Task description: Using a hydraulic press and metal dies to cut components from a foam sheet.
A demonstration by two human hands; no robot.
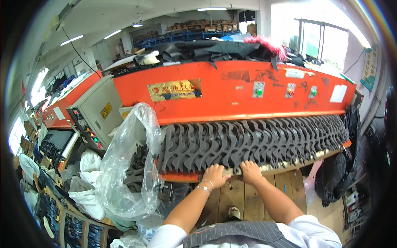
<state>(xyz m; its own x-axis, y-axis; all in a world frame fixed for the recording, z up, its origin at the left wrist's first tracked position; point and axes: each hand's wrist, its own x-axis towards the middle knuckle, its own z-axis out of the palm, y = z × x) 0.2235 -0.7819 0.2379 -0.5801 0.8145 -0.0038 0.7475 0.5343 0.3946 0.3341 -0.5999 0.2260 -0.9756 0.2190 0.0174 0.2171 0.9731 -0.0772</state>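
Observation:
Rows of dark grey, wavy-edged cut pieces cover a pale board in the low opening of a large orange machine. Both arms stretch forward to the front edge of the board. There my left hand has its fingers closed over the edge, with the thumb pointing toward the other hand. A short way to its right, my right hand grips the same edge, its fingertips against the lowest grey pieces. The undersides of both hands are hidden.
A clear plastic bag with grey pieces stands left of the board. A grey control cabinet is behind it. Black plastic bags hang at the right. Dark material is heaped on the machine top. Wooden planks lie underfoot.

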